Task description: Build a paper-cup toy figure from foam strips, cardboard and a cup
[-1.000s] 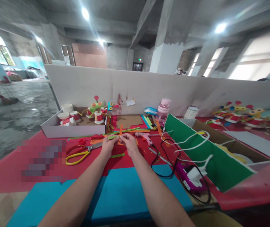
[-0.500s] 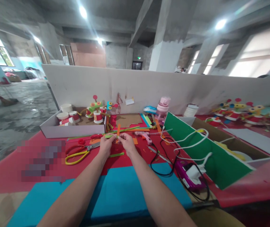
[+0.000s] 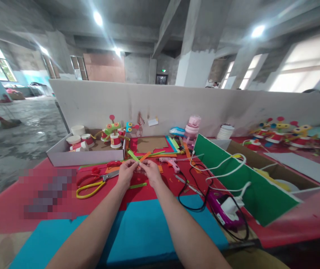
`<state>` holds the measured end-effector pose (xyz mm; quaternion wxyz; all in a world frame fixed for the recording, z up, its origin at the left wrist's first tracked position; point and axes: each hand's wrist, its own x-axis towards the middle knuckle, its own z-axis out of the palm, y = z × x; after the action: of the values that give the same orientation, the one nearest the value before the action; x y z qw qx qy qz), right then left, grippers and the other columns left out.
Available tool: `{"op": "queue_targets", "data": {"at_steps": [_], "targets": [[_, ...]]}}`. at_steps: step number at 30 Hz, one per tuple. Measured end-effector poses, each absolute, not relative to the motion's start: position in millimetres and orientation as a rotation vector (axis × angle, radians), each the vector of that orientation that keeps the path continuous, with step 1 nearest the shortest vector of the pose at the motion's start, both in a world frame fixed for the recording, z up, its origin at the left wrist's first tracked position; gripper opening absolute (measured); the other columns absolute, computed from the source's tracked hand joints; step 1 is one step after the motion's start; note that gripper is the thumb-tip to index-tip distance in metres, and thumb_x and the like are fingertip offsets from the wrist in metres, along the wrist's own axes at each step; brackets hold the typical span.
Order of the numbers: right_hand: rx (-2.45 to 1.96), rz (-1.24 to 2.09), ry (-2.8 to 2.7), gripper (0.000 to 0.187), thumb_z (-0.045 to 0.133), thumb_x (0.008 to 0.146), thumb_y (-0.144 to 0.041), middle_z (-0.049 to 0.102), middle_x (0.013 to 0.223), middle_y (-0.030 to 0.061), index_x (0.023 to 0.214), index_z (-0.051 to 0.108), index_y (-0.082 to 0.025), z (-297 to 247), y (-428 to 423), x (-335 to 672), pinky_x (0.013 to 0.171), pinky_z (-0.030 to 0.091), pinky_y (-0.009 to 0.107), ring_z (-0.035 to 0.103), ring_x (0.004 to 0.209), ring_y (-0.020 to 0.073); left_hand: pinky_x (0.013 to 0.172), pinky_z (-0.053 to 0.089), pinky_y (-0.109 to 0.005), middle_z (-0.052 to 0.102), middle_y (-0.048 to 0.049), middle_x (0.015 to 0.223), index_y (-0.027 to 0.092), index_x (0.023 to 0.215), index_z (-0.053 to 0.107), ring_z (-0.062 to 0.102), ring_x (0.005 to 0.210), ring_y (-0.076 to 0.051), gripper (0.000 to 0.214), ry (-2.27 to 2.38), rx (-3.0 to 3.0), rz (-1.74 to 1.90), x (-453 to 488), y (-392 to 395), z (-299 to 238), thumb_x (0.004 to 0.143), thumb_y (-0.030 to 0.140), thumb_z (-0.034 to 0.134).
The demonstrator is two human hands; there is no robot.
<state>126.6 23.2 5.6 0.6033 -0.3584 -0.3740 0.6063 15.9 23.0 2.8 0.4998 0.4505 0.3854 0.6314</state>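
Head view: both hands are narrowed to a pinch and occupied, with fingertips nearly meeting above the middle of the red-covered desk (image 3: 141, 195). The left hand (image 3: 127, 175) grips a green strip (image 3: 132, 155), which slants up and to the left. The right hand (image 3: 151, 172) grips an orange strip (image 3: 145, 155), which slants up and to the right. The lower ends of both strips converge at the fingertips; whether they are joined cannot be told.

Surroundings: large scissors (image 3: 104, 178) lie just left of the left hand, blades toward it. A loose green strip (image 3: 139, 185) lies between the forearms. A pink glue gun (image 3: 171, 163) rests just beyond the right hand. A white box (image 3: 85, 158) with paper cups stands at the far left. On the right, a green panel (image 3: 242, 181) bounds the space, with a white cable (image 3: 246, 189) in front of it and a purple power strip (image 3: 222, 215) at its foot. A blue board (image 3: 151, 224) covers the near edge, beneath the forearms.

Change against the frame half a second earlier: the orange strip stood upright and now leans right; the green strip lay nearly level and is now raised, forming a V. Scissors and glue gun are undisturbed.
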Motion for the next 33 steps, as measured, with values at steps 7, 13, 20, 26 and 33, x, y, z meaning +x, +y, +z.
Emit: {"op": "queue_targets", "data": {"at_steps": [7, 13, 20, 26, 33], "targets": [[-0.914, 1.260, -0.950, 0.031, 0.080, 0.053, -0.039, 0.062, 0.055, -0.0023, 0.062, 0.061, -0.016, 2.8, 26.9, 130.5, 0.061, 0.051, 0.026, 0.058, 0.055, 0.0114, 0.049, 0.034, -0.020, 0.053, 0.0028, 0.050, 0.015, 0.062, 0.060, 0.044, 0.047, -0.008, 0.032, 0.933, 1.166, 1.497, 14.2, 21.9, 4.0, 0.061, 0.042, 0.076], [-0.816, 1.309, -0.811, 0.032, 0.079, 0.052, -0.038, 0.061, 0.054, -0.0029, 0.062, 0.056, -0.019, 1.0, 26.4, 122.9, 0.057, 0.051, 0.030, 0.059, 0.052, 0.0147, 0.052, 0.039, -0.022, 0.060, 0.0010, 0.060, 0.015, 0.072, 0.061, 0.050, 0.052, -0.009, 0.038, 0.909, 1.137, 1.484, 18.9, 19.7, 5.6, 0.061, 0.048, 0.077], [-0.855, 1.287, -0.824, 0.031, 0.080, 0.050, -0.038, 0.062, 0.054, -0.0029, 0.062, 0.061, -0.016, -0.6, 25.9, 123.1, 0.058, 0.050, 0.027, 0.057, 0.051, 0.0117, 0.049, 0.036, -0.021, 0.056, 0.0024, 0.052, 0.015, 0.066, 0.060, 0.046, 0.047, -0.008, 0.034, 0.937, 1.170, 1.489, 16.9, 20.0, 5.7, 0.062, 0.045, 0.077], [-0.882, 1.203, -0.834, 0.031, 0.078, 0.055, -0.042, 0.058, 0.050, -0.0038, 0.059, 0.059, -0.017, 4.3, 28.1, 131.8, 0.057, 0.048, 0.026, 0.053, 0.049, 0.0105, 0.049, 0.036, -0.021, 0.055, 0.0028, 0.051, 0.015, 0.064, 0.059, 0.046, 0.047, -0.008, 0.033, 0.971, 1.177, 1.510, 17.8, 20.1, 7.2, 0.061, 0.043, 0.077], [-0.825, 1.042, -0.620, 0.027, 0.078, 0.058, -0.038, 0.056, 0.053, -0.0042, 0.065, 0.062, -0.018, 16.3, 33.6, 159.7, 0.053, 0.046, 0.022, 0.050, 0.050, 0.0081, 0.048, 0.036, -0.021, 0.054, 0.0026, 0.052, 0.015, 0.062, 0.059, 0.046, 0.047, -0.008, 0.030, 0.963, 1.134, 1.529, 15.3, 20.6, 8.1, 0.061, 0.040, 0.077]]}}
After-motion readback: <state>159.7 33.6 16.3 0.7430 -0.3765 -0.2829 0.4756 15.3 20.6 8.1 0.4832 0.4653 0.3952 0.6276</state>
